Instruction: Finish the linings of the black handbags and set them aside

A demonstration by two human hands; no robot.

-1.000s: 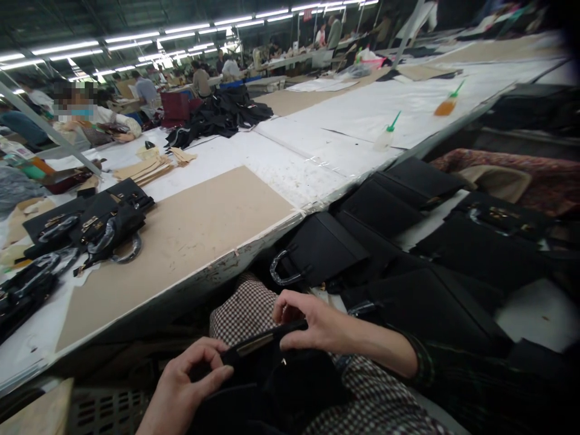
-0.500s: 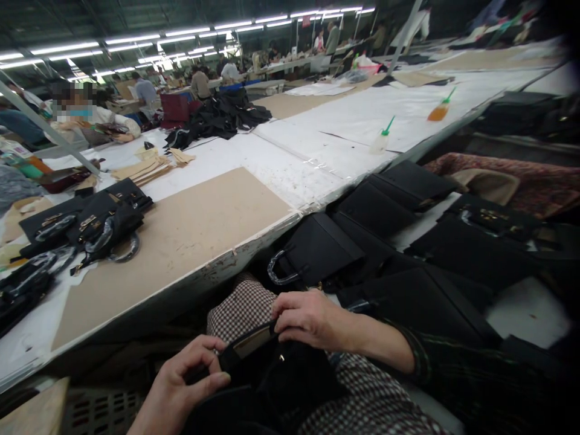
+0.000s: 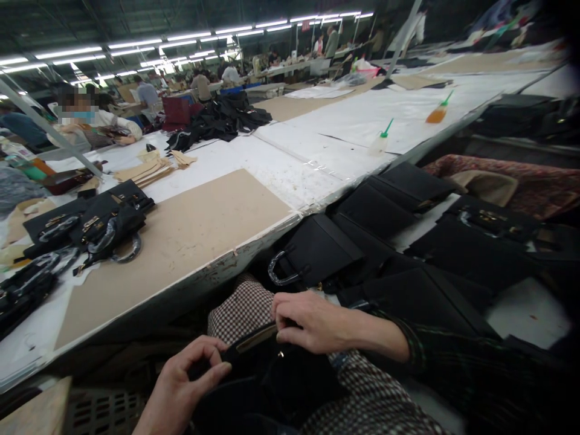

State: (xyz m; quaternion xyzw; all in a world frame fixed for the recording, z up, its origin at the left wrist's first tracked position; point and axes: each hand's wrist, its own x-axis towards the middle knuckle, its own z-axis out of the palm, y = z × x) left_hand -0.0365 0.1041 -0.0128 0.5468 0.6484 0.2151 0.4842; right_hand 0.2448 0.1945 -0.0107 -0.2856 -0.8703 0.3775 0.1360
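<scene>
On my lap, over checked cloth [image 3: 242, 311], lies a black bag [image 3: 272, 393] with its mouth towards me. A tan strip [image 3: 256, 339] shows along the inside of its top edge, and a small shiny metal piece [image 3: 280, 354] sits near my right fingers. My left hand [image 3: 190, 377] pinches the left end of that edge between thumb and fingers. At the right end, my right hand [image 3: 312, 320] grips the same edge with curled fingers. Much of the bag's lower part is dark and hard to make out.
Several black handbags [image 3: 326, 248] are piled to my right below the table edge. More bags with wrapped handles [image 3: 109, 223] lie on the table beside a tan board [image 3: 190, 235]. Two squeeze bottles [image 3: 380, 140] stand farther off. A plastic crate [image 3: 104, 411] is low at left.
Both hands stay on the bag's top edge. The tan strip now looks narrower, as the edge has tilted slightly. The view has shifted a little.
</scene>
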